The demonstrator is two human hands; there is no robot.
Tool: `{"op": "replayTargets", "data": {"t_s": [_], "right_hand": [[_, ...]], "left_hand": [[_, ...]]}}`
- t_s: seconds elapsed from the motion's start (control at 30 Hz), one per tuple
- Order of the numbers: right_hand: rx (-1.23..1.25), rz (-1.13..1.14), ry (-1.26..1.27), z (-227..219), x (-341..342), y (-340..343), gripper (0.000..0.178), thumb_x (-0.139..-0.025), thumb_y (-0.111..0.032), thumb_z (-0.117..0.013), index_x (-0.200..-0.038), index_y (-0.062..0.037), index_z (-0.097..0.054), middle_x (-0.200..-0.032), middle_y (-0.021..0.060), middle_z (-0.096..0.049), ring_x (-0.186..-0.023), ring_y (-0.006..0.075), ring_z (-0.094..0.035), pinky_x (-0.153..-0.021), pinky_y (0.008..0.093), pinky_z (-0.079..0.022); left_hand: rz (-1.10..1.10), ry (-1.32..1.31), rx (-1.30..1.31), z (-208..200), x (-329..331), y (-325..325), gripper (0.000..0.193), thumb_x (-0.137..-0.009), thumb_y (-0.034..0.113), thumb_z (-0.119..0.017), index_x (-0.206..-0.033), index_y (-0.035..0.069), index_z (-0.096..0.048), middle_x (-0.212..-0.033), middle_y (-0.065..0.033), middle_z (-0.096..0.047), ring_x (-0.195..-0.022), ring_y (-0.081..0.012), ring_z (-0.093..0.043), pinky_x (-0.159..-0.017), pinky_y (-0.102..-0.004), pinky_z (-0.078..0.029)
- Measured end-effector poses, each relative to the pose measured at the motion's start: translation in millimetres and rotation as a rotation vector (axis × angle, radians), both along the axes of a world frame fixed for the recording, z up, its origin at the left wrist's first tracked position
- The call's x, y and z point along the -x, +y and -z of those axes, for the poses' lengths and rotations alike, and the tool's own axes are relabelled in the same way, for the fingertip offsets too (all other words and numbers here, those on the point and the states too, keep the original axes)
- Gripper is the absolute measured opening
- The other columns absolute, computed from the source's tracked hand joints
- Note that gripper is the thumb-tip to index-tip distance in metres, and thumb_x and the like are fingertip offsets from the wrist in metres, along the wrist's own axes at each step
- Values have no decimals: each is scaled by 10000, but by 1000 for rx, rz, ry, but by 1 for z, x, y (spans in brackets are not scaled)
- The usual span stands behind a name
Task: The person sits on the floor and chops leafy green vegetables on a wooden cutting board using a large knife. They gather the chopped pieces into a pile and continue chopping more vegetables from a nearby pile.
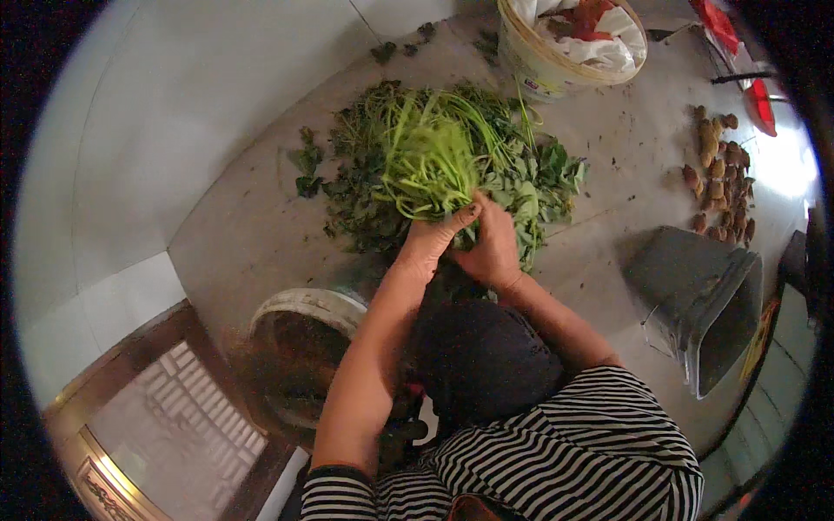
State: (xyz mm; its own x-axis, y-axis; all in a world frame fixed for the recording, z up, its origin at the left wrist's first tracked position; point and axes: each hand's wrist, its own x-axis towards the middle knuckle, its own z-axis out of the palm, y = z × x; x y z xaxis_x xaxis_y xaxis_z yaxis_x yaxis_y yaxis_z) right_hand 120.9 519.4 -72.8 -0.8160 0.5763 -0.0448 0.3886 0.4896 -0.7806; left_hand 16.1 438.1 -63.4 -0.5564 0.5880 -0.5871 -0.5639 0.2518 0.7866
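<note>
bundle position: bunch of green stems [430, 165] directly above both hands, fanning up and away from them; lower ends pinched at the hands, over the floor [243, 234].
left hand [430, 243]: clenched around the base of the stems, thumb up against the bundle.
right hand [493, 247]: closed on the same bundle base from the right side, touching the left hand; fingertip detail partly hidden by leaves.
leaf pile [521, 182]: dark green leaves spread on the floor beneath and around the bundle, mostly right and left of it; a few stray leaf clumps [306, 165] lying apart to the left.
counts: 2 hands, 1 held bundle, 1 main leaf pile, 1 white-rimmed bucket [304, 347], 1 basket [569, 43], 1 grey bin [704, 300]; stems too many and too blurred to count.
bundle look: long thin stalks, bright yellow-green, slightly motion-blurred, splayed like a fan; darker leaves mixed in at the edges.
bucket: below the left forearm, near the person; dark contents, unclear.
basket: top of view, beyond the pile, lined with white cloth, something red inside.
grey bin: tipped on its side, right of the right forearm.
brown lumps [721, 174]: cluster on the floor far right, well apart from the hands.
</note>
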Motion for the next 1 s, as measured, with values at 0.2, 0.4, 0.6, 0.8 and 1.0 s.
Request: {"op": "replayTargets", "data": {"t_s": [0.2,0.4,0.6,0.8,1.0], "right_hand": [[78,-511,125,14,-3,-12,735,-685,-169,-726,-1321,-37,-382,-1286,225,-435,-1160,381,-448,-952,450,-388],[293,64,175,26,43,49,240,-884,-156,-577,-1089,-33,-601,-922,89,-660,-804,135,-626,-736,292,-498],[697,219,88,138,86,55,484,-909,-406,-499,-1105,30,-578,-1010,173,-641,-949,266,-613,-838,359,-459],[175,194,-91,136,82,24,499,-917,-443,-450,-1056,27,-538,-958,284,-596,-897,435,-568,-813,467,-442],[415,72,-208,60,42,36,641,-918,-539,-354,-822,51,-588,-792,299,-576,-821,465,-554,-755,459,-440]], "left_hand": [[-511,-17,138,61,15,-46,499,-706,13,-693,-1169,-24,-511,-1139,-89,-567,-973,-199,-568,-839,-323,-467],[-650,0,87,69,12,-46,550,-681,21,-708,-1188,-28,-500,-1146,-95,-560,-998,-211,-554,-870,-353,-446],[-617,-24,103,57,13,-42,555,-676,29,-714,-1189,-5,-506,-1153,-81,-554,-1004,-204,-555,-873,-356,-444],[-527,42,25,42,9,-32,562,-680,5,-706,-1201,13,-496,-1128,-56,-558,-985,-176,-562,-864,-326,-461],[-461,2,-22,47,12,-33,580,-675,26,-706,-1215,41,-495,-1109,-73,-586,-975,-218,-577,-858,-361,-471]]}}
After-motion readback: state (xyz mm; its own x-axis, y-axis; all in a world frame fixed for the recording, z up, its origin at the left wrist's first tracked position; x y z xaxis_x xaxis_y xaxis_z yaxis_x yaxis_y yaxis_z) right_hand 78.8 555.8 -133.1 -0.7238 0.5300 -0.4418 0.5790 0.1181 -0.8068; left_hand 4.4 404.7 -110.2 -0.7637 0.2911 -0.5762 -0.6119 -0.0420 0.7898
